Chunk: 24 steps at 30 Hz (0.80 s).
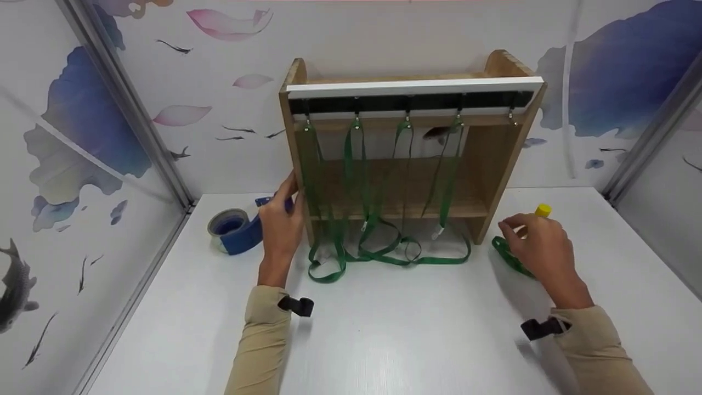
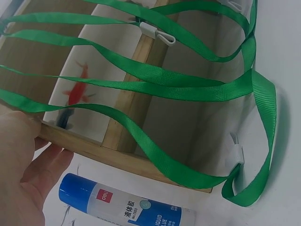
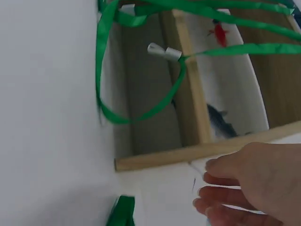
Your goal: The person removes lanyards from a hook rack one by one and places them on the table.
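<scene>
A wooden rack (image 1: 477,208) stands upright with a row of hooks along its top bar. Green lanyards (image 1: 447,192) hang from most of the hooks, their lower ends looping onto the table. My left hand (image 1: 282,222) touches the rack's left side panel, fingers extended along its outer face. Just right of the rack, my right hand (image 1: 543,252) is raised with loosely bent fingers and nothing between them. Below it lies another green lanyard (image 1: 510,257), partly hidden by the hand. In the right wrist view, the fingers (image 3: 225,193) come close to the rack's side edge.
Rolls of tape (image 1: 241,237) sit left of my left hand. A liquid glue bottle (image 2: 127,202) with a blue cap lies beside the rack's left side. Behind my right hand shows a yellow cap (image 1: 543,210). Printed wall panels (image 1: 384,33) enclose the white table (image 1: 378,340).
</scene>
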Each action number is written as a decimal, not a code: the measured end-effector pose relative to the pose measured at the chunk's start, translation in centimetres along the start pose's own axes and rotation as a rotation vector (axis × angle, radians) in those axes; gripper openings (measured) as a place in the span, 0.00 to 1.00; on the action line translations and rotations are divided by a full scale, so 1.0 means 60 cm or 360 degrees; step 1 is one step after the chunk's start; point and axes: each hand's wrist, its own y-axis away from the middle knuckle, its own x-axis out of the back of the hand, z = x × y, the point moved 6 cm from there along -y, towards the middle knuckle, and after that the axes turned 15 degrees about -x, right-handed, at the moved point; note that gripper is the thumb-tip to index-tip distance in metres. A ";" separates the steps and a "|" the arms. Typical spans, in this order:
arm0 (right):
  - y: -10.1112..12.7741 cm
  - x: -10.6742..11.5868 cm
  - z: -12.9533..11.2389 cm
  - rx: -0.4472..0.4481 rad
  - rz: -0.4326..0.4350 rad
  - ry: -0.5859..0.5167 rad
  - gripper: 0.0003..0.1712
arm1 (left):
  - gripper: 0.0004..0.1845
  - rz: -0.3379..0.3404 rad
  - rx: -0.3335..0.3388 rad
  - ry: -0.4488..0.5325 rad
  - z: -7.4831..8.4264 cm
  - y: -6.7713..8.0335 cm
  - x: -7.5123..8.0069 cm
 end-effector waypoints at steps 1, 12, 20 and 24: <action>0.005 0.006 -0.021 0.0047 0.0068 -0.0064 0.15 | 0.25 0.0000 0.0000 0.0003 0.000 0.000 0.000; 0.030 0.003 -0.195 0.0168 0.0326 -0.0631 0.34 | 0.25 0.0009 -0.0012 -0.0012 -0.001 0.001 -0.001; 0.028 -0.018 -0.224 0.0009 0.0334 -0.0741 0.36 | 0.25 0.0004 -0.0001 -0.0018 0.000 0.001 -0.002; 0.031 -0.021 -0.231 -0.0014 0.0342 -0.0746 0.31 | 0.24 0.0007 0.0003 -0.0021 -0.002 0.001 0.001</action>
